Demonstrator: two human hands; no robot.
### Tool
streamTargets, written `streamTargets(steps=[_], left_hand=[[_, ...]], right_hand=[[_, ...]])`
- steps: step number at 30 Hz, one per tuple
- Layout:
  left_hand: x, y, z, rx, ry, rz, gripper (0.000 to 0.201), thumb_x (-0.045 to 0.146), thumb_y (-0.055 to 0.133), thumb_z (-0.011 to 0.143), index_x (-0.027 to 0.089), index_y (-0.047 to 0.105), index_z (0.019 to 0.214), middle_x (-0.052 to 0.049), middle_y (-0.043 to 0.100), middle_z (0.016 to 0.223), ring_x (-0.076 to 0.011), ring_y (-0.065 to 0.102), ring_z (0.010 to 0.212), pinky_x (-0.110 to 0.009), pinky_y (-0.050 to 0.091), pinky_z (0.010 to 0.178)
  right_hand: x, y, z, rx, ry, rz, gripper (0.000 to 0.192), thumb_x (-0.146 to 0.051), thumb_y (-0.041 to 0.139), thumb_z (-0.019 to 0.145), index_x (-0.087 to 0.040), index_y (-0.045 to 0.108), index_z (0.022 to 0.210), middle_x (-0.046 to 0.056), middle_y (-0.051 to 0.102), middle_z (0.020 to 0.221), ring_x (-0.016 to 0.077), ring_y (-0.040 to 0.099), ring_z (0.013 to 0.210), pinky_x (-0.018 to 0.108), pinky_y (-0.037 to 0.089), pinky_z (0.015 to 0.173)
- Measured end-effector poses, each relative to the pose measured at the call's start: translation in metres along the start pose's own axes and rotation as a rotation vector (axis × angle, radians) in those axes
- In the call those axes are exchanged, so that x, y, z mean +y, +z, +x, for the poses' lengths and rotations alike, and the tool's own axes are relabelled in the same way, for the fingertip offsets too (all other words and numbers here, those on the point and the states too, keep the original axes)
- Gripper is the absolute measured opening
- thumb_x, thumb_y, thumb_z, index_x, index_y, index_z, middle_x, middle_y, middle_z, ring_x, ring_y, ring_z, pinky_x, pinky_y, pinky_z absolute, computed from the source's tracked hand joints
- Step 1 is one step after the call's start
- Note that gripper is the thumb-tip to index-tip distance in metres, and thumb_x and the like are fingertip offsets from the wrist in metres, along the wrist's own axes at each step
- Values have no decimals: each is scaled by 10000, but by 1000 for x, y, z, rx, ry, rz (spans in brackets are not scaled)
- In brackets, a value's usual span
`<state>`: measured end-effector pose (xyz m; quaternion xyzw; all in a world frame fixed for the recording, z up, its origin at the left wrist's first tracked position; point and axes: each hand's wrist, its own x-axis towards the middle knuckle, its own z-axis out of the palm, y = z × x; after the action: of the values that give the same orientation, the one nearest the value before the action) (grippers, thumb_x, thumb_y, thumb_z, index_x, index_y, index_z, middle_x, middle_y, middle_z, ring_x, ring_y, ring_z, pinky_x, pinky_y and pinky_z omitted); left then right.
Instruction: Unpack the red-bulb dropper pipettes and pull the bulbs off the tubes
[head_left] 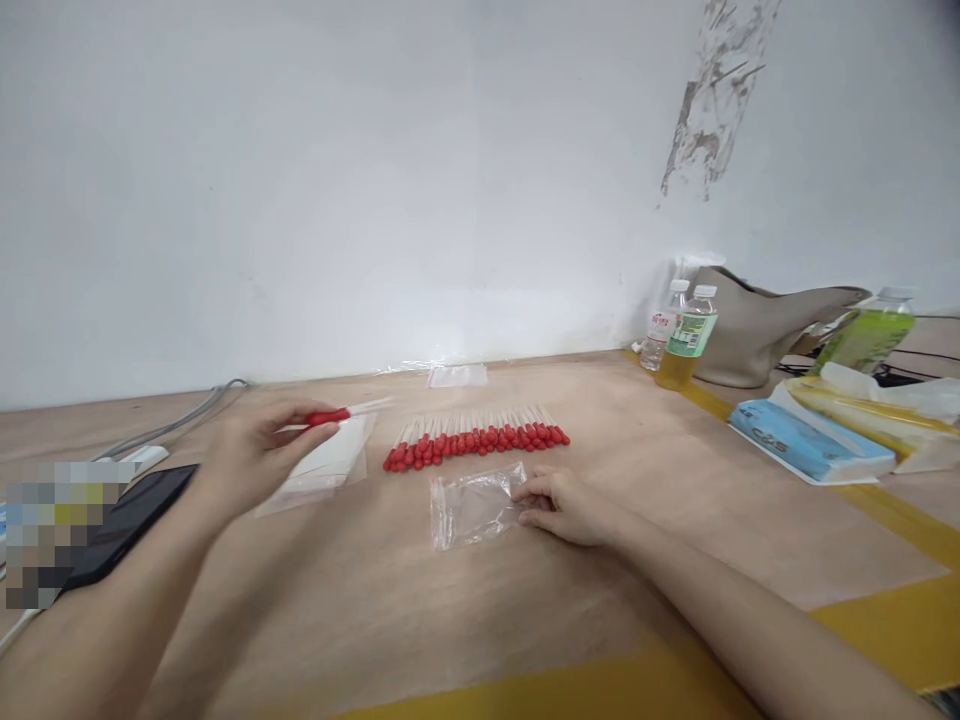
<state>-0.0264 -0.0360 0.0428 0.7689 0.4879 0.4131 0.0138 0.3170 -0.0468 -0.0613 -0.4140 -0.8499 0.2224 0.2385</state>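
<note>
Yellow tape [570, 690] is seen along the near edge of the wooden table [360, 610], and both bare forearms are stretched over it. A red-tipped swab [346, 413] is pinched between the fingertips of the left hand [251, 450], raised a little above a flat stack of white packets [322, 468]; its red end is at the fingers and its pale stick points to the right. The right hand [562, 505] is laid on the table with its fingers pressed together on the right edge of a small clear plastic bag [472, 507], which lies flat. Just behind the bag, a row of red-tipped swabs [476, 440] is laid out side by side, red ends toward the camera. A dark phone [127, 520] is seen at the left beside a grey cable [176, 420]. Two bottles [679, 335], a beige bag [765, 330] and a blue tissue pack [806, 445] are set at the far right.
</note>
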Motion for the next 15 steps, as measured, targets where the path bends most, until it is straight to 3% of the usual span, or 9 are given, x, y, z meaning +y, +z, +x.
streamTargets(steps=[1,5,8,11,15], left_hand=[[6,15,1,55,20,-3,275,452,523,745,233,621,880,-15,632,887,-154,600,797,-281,528,720],[29,95,14,-30,154,94,223,345,480,804,201,624,895,-29,596,872,-142,578,774,-269,494,712],[39,145,29,-52,170,183,184,246,455,823,195,617,896,-33,568,861,-131,559,752,-254,459,709],[43,174,42,-137,187,242,172,194,445,821,177,609,870,-43,537,845,-138,544,742,-260,436,704],[46,191,46,-208,149,305,156,189,453,810,152,604,807,-63,523,835,-158,543,732,-277,419,684]], right_hand=[[-1,0,0,1,-6,-6,163,-221,576,725,-171,634,869,11,541,718,108,477,641,206,367,576],[-2,-1,0,-2,-15,-30,149,-211,572,729,-182,636,860,5,537,707,105,472,630,203,358,569],[-2,-1,0,-11,4,-20,180,-210,578,726,-184,637,894,4,543,706,104,479,624,203,361,567],[-2,0,0,-12,23,-6,209,-216,586,721,-183,637,921,4,539,708,100,482,615,201,369,563],[-1,0,0,4,1,-21,192,-233,591,718,-178,646,894,12,529,738,99,483,626,203,377,576]])
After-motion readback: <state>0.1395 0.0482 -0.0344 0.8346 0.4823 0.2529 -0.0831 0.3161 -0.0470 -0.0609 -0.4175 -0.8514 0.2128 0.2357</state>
